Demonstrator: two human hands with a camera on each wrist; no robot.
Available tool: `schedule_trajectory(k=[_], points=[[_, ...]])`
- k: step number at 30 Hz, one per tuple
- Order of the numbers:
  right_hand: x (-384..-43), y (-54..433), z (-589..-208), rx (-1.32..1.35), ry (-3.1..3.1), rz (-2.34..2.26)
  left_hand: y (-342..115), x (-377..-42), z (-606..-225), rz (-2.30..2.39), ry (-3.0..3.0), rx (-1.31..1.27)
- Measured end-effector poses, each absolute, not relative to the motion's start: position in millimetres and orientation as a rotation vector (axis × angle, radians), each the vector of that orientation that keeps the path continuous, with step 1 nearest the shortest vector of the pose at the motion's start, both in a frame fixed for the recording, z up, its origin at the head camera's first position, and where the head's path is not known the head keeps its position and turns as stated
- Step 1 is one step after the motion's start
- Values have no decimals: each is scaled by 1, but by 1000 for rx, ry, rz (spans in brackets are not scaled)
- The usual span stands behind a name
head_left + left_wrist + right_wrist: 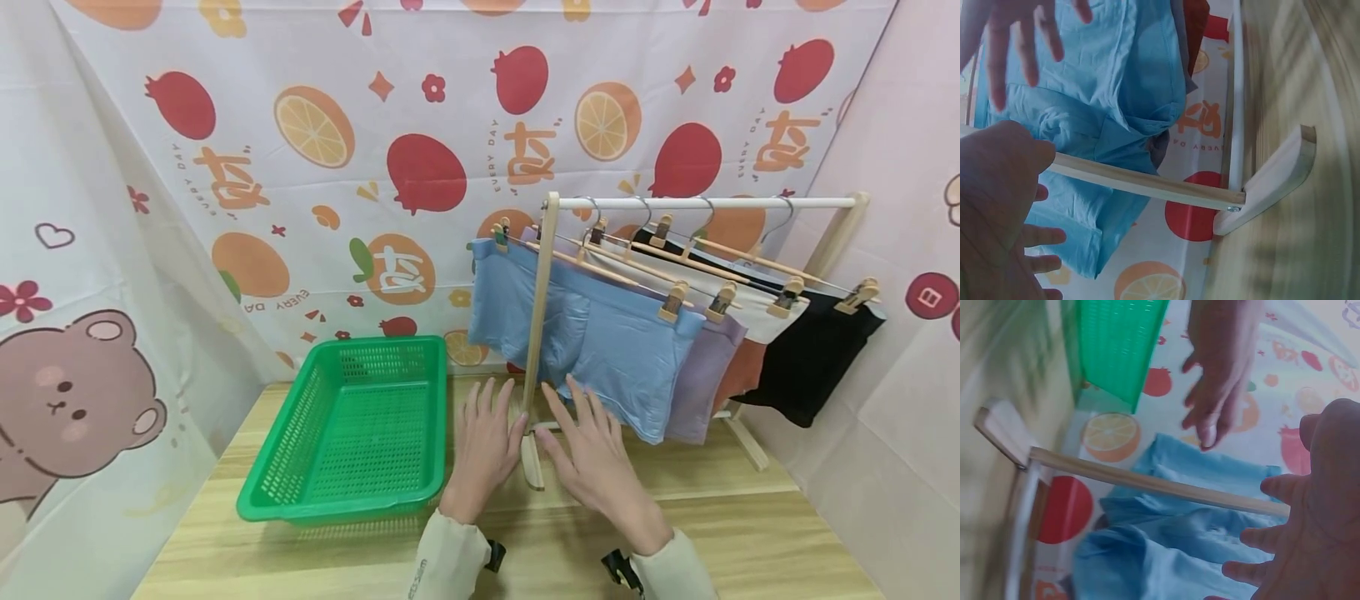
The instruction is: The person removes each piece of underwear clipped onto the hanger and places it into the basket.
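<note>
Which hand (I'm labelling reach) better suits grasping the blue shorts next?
Probably the right hand: its fingers overlap the blue shorts in the head view. The left hand is nearer the basket.

The head view looks forward and down from farthest back, taking in basket [375,429], rack [543,292], left hand [480,442] and right hand [596,458]. The left wrist view sits close, rolled sideways so the table [1316,250] fills its right side, facing post [1141,181] and shorts [1085,50]. The right wrist view, also close, rolls oppositely, table at left. All three share post and shorts; only head and right wrist share the basket.
</note>
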State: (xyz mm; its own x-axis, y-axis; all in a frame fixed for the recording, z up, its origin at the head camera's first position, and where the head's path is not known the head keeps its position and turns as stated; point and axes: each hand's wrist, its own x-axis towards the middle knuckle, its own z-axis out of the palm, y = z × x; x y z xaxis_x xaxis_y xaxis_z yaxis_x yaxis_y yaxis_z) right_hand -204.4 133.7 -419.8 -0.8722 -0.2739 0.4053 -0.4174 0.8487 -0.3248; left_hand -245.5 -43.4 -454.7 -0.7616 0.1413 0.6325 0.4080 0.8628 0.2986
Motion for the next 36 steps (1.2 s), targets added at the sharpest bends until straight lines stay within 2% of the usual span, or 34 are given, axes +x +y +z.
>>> schedule_trajectory(k=[27, 36], points=[[-230, 158, -304, 676, -2327, 192, -26, -286, -425, -836, -2491, -455], [-245, 173, -275, 621, -2257, 124, -22, -294, -425, -908, -2486, -468]])
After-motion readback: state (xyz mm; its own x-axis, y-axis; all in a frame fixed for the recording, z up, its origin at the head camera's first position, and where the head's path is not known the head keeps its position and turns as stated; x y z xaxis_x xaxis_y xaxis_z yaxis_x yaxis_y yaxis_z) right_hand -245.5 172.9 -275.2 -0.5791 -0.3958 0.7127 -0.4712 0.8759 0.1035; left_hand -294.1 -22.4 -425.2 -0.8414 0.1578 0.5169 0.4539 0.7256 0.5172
